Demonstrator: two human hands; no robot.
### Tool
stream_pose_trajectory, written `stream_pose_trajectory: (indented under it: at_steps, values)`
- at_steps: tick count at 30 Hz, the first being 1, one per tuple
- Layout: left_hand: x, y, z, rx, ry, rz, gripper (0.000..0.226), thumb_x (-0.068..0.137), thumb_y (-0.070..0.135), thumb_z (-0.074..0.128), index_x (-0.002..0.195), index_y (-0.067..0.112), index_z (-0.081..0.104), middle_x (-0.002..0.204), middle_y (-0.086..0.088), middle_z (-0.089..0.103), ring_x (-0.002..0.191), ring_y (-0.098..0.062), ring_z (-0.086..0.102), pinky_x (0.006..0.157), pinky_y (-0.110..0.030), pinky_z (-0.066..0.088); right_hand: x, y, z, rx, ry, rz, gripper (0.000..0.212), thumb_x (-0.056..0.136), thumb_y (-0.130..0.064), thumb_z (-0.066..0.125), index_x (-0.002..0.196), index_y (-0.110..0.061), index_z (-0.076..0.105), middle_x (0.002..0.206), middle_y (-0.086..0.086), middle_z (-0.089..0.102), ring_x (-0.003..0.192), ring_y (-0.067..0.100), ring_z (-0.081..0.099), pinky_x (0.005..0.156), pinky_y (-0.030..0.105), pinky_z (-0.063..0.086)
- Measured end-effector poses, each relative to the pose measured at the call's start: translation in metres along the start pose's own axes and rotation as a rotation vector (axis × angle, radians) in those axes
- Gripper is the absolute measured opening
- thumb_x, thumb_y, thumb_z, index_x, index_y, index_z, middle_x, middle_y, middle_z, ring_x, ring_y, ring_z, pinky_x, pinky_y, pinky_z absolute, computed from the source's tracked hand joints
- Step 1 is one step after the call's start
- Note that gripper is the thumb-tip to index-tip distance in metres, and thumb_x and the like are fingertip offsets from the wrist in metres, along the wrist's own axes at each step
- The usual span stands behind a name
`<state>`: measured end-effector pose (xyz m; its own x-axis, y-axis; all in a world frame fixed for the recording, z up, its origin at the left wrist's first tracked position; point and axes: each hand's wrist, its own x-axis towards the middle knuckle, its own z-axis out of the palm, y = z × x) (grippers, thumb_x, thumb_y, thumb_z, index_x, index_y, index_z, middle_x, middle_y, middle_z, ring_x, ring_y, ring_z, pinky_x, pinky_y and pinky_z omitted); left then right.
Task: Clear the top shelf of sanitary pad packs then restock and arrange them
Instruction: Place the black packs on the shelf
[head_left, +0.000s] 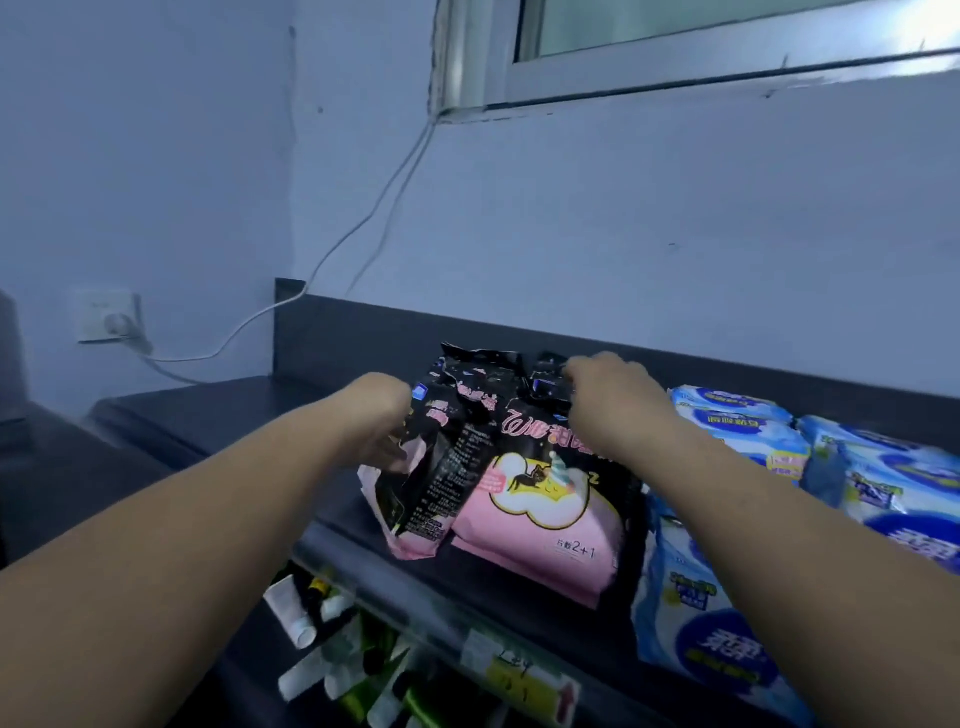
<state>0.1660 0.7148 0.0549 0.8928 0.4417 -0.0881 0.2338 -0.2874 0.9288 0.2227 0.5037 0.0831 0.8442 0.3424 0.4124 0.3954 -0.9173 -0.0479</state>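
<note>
Gripping two pink-and-black packs standing on the top shelf (483, 587): my left hand (382, 415) curls its fingers round the side of the left pack (415, 499), and my right hand (613, 400) pinches the top edge of the right pack (545, 509). Blue packs (727, 545) lie just beside, rightward.

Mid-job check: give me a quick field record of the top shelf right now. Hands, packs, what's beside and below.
left hand: holds the left side of the black-and-pink packs, fingers partly hidden
right hand: pinches their top edge
black-and-pink packs: bunched together, leaning, on the top shelf
blue packs: same shelf, close beside them on the right
tubes: on the shelf below
price label: on the shelf's front edge
</note>
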Motion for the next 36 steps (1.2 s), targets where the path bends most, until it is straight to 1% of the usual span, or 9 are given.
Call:
stream_pose_trajectory:
  at_steps: [3, 6, 13, 18, 22, 25, 28, 31, 36]
  values:
    - [0.020, -0.009, -0.017, 0.156, 0.020, 0.051, 0.019, 0.087, -0.008, 0.043, 0.074, 0.003, 0.052, 0.056, -0.013, 0.051, 0.043, -0.023, 0.052, 0.050, -0.026, 0.048, -0.002, -0.028, 0.006, 0.104, -0.025, -0.074, 0.043, 0.096, -0.034, 0.052, 0.137, -0.023, 0.046, 0.139, 0.009, 0.048, 0.125, 0.033, 0.047, 0.101, 0.047, 0.043]
    - [0.041, -0.023, -0.039, 0.300, 0.076, 0.135, 0.019, 0.085, -0.002, 0.050, 0.101, 0.006, 0.057, 0.091, -0.015, 0.056, 0.078, -0.027, 0.052, 0.074, -0.038, 0.051, -0.005, -0.061, 0.018, 0.113, -0.192, -0.063, 0.059, 0.089, -0.056, 0.056, 0.139, -0.029, 0.040, 0.140, 0.001, 0.052, 0.129, 0.028, 0.047, 0.108, 0.048, 0.034]
    - [0.071, -0.055, -0.086, 0.320, -0.271, 0.062, 0.097, 0.076, 0.010, 0.077, 0.153, 0.016, 0.019, 0.156, -0.009, 0.026, 0.139, -0.030, 0.031, 0.108, -0.043, 0.036, 0.010, -0.109, 0.048, 0.074, -0.172, 0.081, 0.056, 0.078, -0.050, 0.071, 0.122, -0.027, 0.045, 0.123, 0.000, 0.063, 0.124, 0.026, 0.050, 0.115, 0.053, 0.017]
    - [0.077, -0.059, -0.087, 0.169, -0.511, 0.204, 0.099, 0.066, 0.028, 0.090, 0.144, 0.023, 0.029, 0.136, 0.005, 0.051, 0.121, -0.010, 0.051, 0.098, -0.016, 0.043, 0.028, -0.144, 0.048, 0.227, -0.037, 0.068, 0.035, 0.081, -0.031, 0.073, 0.106, -0.020, 0.052, 0.112, 0.004, 0.065, 0.107, 0.026, 0.060, 0.082, 0.031, 0.045]
    - [0.061, -0.056, -0.071, 0.298, -0.342, 0.478, 0.157, 0.028, 0.071, 0.082, 0.152, 0.034, -0.007, 0.155, 0.008, 0.019, 0.142, -0.014, 0.025, 0.115, -0.041, 0.030, 0.050, -0.170, 0.030, 0.298, 0.121, 0.150, 0.023, 0.089, -0.037, 0.064, 0.092, -0.019, 0.050, 0.088, -0.001, 0.058, 0.091, 0.024, 0.056, 0.071, 0.030, 0.036]
    - [0.046, -0.054, -0.074, 0.476, 0.000, 0.642, 0.138, 0.048, 0.066, 0.079, 0.152, 0.030, -0.004, 0.147, -0.003, 0.028, 0.135, -0.025, 0.035, 0.106, -0.047, 0.039, 0.059, -0.179, 0.015, 0.314, 0.169, 0.189, 0.025, 0.089, -0.035, 0.063, 0.083, -0.018, 0.045, 0.082, -0.005, 0.051, 0.085, 0.022, 0.052, 0.065, 0.031, 0.035]
    - [0.055, -0.052, -0.086, 0.473, 0.192, 0.758, 0.072, 0.073, 0.047, 0.073, 0.130, 0.019, 0.039, 0.116, -0.004, 0.058, 0.106, -0.026, 0.057, 0.084, -0.040, 0.048, 0.058, -0.184, 0.011, 0.649, 0.182, 0.195, 0.031, 0.087, -0.039, 0.066, 0.082, -0.013, 0.051, 0.079, 0.000, 0.057, 0.076, 0.024, 0.061, 0.067, 0.040, 0.053]
    - [0.081, -0.052, -0.105, 0.083, -0.048, 0.561, 0.044, 0.069, 0.033, 0.081, 0.102, 0.020, 0.054, 0.093, 0.002, 0.065, 0.088, -0.019, 0.063, 0.071, -0.033, 0.048, 0.047, -0.178, 0.010, 0.938, 0.203, 0.264, 0.032, 0.090, -0.043, 0.063, 0.102, -0.013, 0.057, 0.091, -0.001, 0.062, 0.072, 0.019, 0.066, 0.073, 0.043, 0.060]
    - [0.118, -0.075, -0.098, -0.374, -0.495, 0.295, 0.067, 0.052, 0.027, 0.086, 0.113, 0.010, 0.065, 0.100, -0.008, 0.075, 0.098, -0.027, 0.070, 0.101, -0.048, 0.048, 0.019, -0.147, 0.025, 0.661, 0.263, 0.329, 0.025, 0.089, -0.033, 0.066, 0.108, -0.019, 0.056, 0.100, -0.003, 0.062, 0.094, 0.020, 0.063, 0.088, 0.044, 0.054]
